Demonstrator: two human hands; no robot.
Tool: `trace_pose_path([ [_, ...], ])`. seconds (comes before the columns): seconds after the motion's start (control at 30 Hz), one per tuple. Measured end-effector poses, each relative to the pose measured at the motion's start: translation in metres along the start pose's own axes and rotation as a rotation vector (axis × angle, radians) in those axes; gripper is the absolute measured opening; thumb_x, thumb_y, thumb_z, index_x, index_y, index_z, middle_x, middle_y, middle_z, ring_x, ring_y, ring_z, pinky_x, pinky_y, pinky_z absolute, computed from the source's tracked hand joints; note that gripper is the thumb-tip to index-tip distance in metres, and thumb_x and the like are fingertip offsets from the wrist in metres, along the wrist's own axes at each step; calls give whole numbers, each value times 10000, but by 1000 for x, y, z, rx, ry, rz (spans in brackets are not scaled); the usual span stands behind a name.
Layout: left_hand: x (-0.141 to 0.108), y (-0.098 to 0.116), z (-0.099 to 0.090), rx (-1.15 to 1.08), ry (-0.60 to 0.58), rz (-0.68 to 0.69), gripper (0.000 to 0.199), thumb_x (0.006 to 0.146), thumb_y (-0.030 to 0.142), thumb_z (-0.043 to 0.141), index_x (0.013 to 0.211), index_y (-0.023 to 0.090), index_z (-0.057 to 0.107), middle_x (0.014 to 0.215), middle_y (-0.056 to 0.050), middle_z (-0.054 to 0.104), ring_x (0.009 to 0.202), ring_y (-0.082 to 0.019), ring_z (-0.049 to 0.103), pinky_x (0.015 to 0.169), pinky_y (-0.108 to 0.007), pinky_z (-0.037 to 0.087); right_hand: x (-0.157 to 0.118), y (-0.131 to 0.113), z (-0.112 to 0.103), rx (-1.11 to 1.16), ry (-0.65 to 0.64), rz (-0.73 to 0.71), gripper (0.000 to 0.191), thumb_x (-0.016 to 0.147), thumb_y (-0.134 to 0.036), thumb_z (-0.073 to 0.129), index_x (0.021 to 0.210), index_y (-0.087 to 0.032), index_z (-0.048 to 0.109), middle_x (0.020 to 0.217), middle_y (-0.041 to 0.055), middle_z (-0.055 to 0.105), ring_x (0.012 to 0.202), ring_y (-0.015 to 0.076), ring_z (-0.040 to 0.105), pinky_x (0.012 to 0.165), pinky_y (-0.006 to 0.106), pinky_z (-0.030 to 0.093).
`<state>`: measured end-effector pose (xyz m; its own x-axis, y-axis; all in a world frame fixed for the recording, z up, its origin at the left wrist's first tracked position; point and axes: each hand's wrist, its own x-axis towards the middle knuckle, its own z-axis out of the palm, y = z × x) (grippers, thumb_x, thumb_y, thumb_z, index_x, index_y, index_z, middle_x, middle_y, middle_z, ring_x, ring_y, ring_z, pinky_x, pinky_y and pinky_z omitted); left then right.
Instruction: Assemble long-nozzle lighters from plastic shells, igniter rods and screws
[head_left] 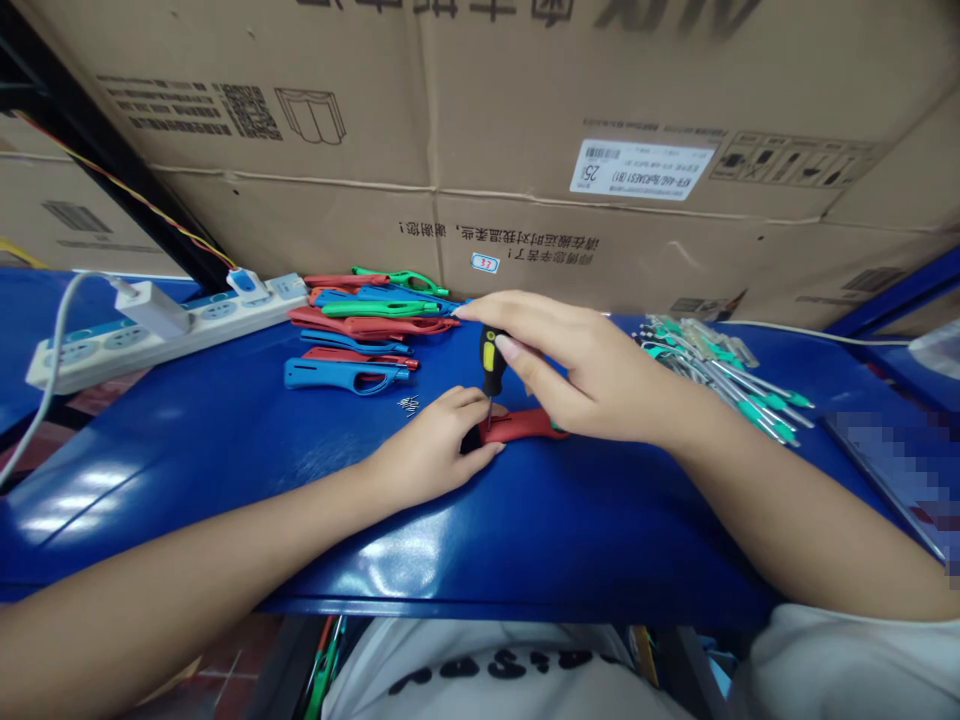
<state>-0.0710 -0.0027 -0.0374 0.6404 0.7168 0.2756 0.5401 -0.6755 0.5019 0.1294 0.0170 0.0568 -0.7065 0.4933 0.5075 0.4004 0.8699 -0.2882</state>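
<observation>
My right hand (581,375) is closed around a short screwdriver (491,365) with a black and yellow handle. The screwdriver stands nearly upright, its shaft meeting a red lighter casing (529,425) that lies flat on the table. With its fingers wrapped round the left end of that casing, my left hand (431,445) grips it against the surface. A bit of green shows at the casing's right end. Just beyond my left hand lies a small heap of screws (407,404). Whether the tip sits in a screw is too small to tell.
Red, blue and green lighter casings (349,375) lie stacked at the back left, beside a white power strip (202,325). Metal lighter rods with green parts (742,385) are piled at the right. A large cardboard box (510,120) walls off the blue table's (225,450) back.
</observation>
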Motion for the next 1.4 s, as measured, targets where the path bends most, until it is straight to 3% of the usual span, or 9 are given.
trace_pose_path([
  [0.13,-1,-1,1,16,13,4,258,946,234,632,1187,151,669,1090,-102,652,1028,-261,627,948,-430,538,0,0,-1,130,23,-76,293,1030,-156,437,1244,-181,636,1111,53,708,962,144,659,849,283,518],
  [0.3,-2,-5,4,-22,29,21,209,938,229,636,1136,168,666,1172,-109,654,1124,-269,619,997,-432,522,0,-3,4,-102,55,-41,276,1017,-408,536,1035,-177,686,978,57,690,866,171,647,741,282,501],
  [0.47,-1,-2,2,-13,10,11,214,945,232,632,1144,165,669,1091,-92,656,1041,-254,624,985,-430,525,-2,-2,8,-80,40,-30,351,1064,-286,369,1321,-170,578,1311,113,657,1161,212,633,906,341,518],
  [0.57,-1,-1,0,-3,0,10,250,942,232,639,1178,155,667,1085,-97,654,1032,-257,616,969,-427,529,-1,2,9,24,60,-11,301,1048,-254,427,1274,-174,610,1187,83,717,1039,177,676,883,309,519],
  [0.73,0,0,-1,-14,-10,6,281,935,219,650,1206,145,665,1120,-109,657,1074,-264,613,1001,-438,514,-1,9,10,-116,141,86,367,964,-498,601,1084,-160,680,1020,91,748,928,224,690,812,332,511],
  [0.87,0,-1,0,-27,-3,-3,289,938,223,645,1218,157,660,1124,-105,660,1064,-265,630,999,-450,524,-1,8,14,81,89,46,335,1064,-298,376,1283,-175,597,1180,91,715,1003,183,675,873,335,515],
  [0.97,-1,-2,1,-29,16,7,233,934,228,644,1152,151,675,1137,-119,657,1090,-277,632,991,-451,531,0,5,20,179,104,8,239,1030,-309,492,1189,-176,611,1086,56,719,866,141,666,783,276,516],
  [1.17,-2,-4,3,-12,6,21,215,917,211,654,1123,148,662,1147,-127,657,1110,-287,622,994,-461,526,-1,5,23,-113,199,-6,266,985,-435,574,1005,-172,611,974,73,705,793,163,628,702,287,462],
  [1.4,0,-3,2,-46,7,-1,186,895,199,673,1068,132,669,1164,-134,651,1100,-269,637,1002,-427,530,0,0,19,388,17,67,231,997,-312,542,1184,-182,576,1040,47,688,729,108,621,659,242,503],
])
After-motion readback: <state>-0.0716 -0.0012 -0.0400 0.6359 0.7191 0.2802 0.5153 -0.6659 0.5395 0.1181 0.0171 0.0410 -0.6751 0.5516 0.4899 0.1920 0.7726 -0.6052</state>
